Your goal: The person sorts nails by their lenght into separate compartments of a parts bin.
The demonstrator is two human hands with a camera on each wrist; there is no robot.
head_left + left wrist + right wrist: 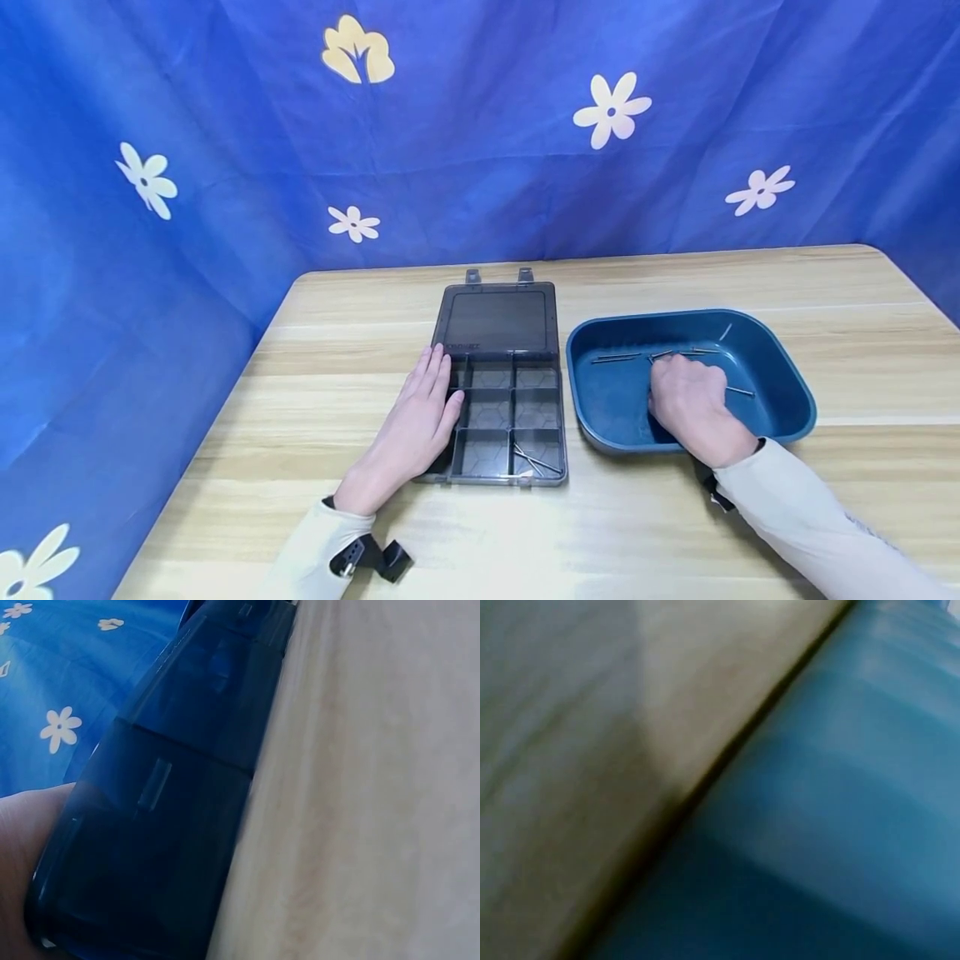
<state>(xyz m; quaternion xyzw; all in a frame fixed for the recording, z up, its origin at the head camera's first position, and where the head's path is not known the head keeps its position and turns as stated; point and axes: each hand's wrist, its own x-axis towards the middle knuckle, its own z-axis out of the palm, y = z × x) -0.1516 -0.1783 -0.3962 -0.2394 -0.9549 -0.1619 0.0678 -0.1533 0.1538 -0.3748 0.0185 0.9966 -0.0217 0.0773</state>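
Observation:
My left hand, its fingers straight, rests on the left edge of a dark see-through compartment box. The box lies with its lid folded back. Several thin metal nails lie in its near right compartment. In the left wrist view the box's side wall fills the middle, with part of the left hand beside it. My right hand reaches down into a blue basin, fingers curled; its fingertips are hidden. More nails lie on the basin floor around it.
Both containers stand on a light wood table, the basin to the right of the box. A blue curtain with white flowers hangs behind and to the left. The right wrist view is blurred, showing the basin's outer wall.

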